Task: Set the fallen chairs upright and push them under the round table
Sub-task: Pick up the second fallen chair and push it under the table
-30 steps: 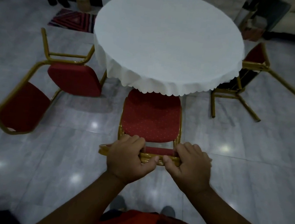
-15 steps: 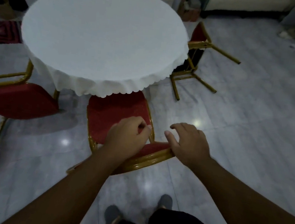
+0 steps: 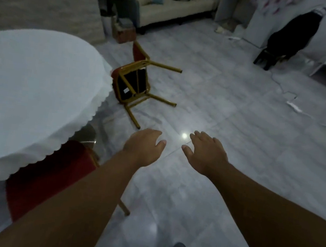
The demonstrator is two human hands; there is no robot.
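Beyond the fingers: fallen chair (image 3: 136, 83) on its side, well apart
Left hand (image 3: 145, 148); right hand (image 3: 205, 154): fingers spread, empty

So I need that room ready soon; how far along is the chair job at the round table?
Partly done. One red chair stands upright with its seat tucked under the round table. Nothing is in hand: the left hand and right hand are open and empty, stretched toward the fallen chair, which lies on its side beside the table with its legs sticking out. That one needs righting and pushing in.
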